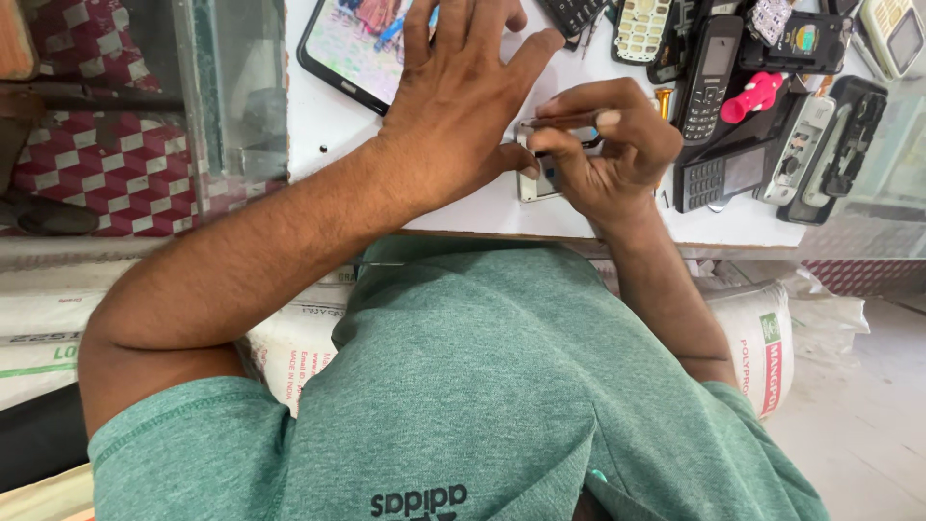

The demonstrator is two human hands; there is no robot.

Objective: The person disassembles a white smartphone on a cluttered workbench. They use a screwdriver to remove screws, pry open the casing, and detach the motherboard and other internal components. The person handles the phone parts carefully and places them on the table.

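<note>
My left hand (pixel 458 101) lies flat on the white tabletop (pixel 328 125) with its fingers spread; its thumb presses against a small silver phone body (pixel 536 181). My right hand (pixel 612 150) is curled just right of it, with the fingertips pinching a thin dark tool (pixel 564 121) held level over the small phone body. Both hands cover most of that device, so only its near edge shows. My green shirt fills the lower part of the view.
A large smartphone with a colourful lit screen (pixel 352 43) lies beyond my left hand. Several keypad phones (pixel 709 77), housings and a pink part (pixel 752 96) crowd the table's right side. White sacks (pixel 762 338) sit under the table. A glass counter (pixel 231 106) is on the left.
</note>
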